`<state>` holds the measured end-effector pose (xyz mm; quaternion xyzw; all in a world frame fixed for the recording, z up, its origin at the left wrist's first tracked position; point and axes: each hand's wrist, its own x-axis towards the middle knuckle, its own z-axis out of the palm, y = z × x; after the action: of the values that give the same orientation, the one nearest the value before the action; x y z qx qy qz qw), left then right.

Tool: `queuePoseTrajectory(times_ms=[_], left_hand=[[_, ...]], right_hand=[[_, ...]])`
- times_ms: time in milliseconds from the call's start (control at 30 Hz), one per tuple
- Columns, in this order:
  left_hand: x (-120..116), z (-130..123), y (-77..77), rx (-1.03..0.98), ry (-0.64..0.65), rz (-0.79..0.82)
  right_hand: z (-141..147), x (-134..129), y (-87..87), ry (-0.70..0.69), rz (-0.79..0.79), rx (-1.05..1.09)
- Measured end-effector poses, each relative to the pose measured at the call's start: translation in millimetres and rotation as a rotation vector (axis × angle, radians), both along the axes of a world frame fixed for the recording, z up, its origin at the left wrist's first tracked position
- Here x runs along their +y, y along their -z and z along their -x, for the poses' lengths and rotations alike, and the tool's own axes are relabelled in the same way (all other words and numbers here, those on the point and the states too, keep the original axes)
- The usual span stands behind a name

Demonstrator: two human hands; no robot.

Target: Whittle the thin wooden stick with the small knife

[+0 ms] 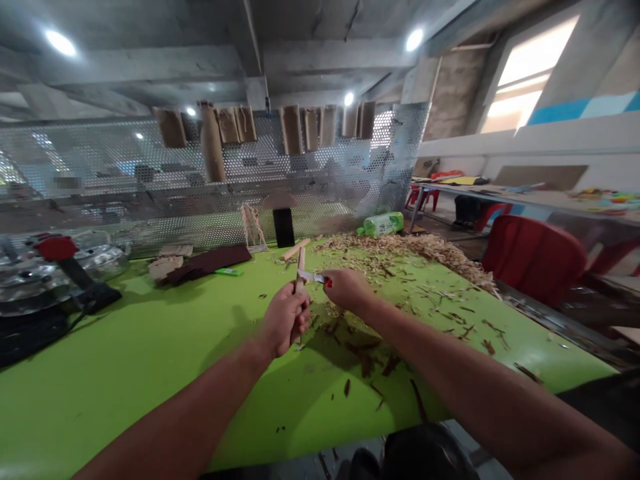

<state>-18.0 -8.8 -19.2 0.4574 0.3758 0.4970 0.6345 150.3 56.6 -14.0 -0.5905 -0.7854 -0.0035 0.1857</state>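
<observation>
A narrow wooden stick [301,261] stands nearly upright in my left hand [289,316], whose fingers are wrapped round its lower part. My right hand [347,289] is closed on the red handle of a knife [313,277]. The knife's blade points left and meets the stick just above my left hand. Both hands are over the green table [150,360]. Another light wooden stick [295,249] lies on the table behind them. Curled shavings and dark bark slivers [367,360] are scattered below and to the right of my hands.
A black phone-like slab [284,228] leans at the back beside a green bottle [384,225]. A shavings pile [435,250] lines the back right edge. Dark red sheets [215,261] and a red-and-black tool [65,257] are at left. A red chair [533,257] stands right.
</observation>
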Motion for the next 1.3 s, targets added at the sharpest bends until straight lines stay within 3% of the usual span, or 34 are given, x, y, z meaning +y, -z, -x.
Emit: queuePoseTrajectory(times_ms=[200, 400, 500, 633, 700, 833, 1033, 1300], left_hand=[[-2.6, -2.3, -5.9, 0.156, 0.000, 0.037], [-8.4, -4.7, -8.1, 0.206, -0.029, 0.028], [-20.5, -9.0, -6.6, 0.207, 0.013, 0.037], [-33.9, -17.0, -2.8, 0.170, 0.178, 0.010], [-30.5, -16.9, -0.6, 0.126, 0.167, 0.010], [-8.5, -7.1, 4.0, 0.063, 0.017, 0.025], [2.2, -2.5, 2.0, 0.042, -0.041, -0.026], [-6.1, -7.4, -4.6, 0.183, -0.048, -0.024]], right_hand=[[15.9, -16.7, -7.0, -0.011, 0.057, -0.175], [13.5, -4.8, -3.8, 0.031, 0.033, -0.188], [-5.5, 16.9, -4.6, 0.108, 0.036, -0.108], [-49.9, 49.0, -10.7, 0.363, 0.154, 0.007], [-62.9, 54.8, -12.0, 0.419, 0.149, 0.056], [-44.6, 38.6, -6.6, 0.298, 0.034, 0.044], [8.3, -3.0, 1.1, 0.011, 0.036, -0.124], [13.1, -8.4, -2.5, -0.003, 0.032, -0.208]])
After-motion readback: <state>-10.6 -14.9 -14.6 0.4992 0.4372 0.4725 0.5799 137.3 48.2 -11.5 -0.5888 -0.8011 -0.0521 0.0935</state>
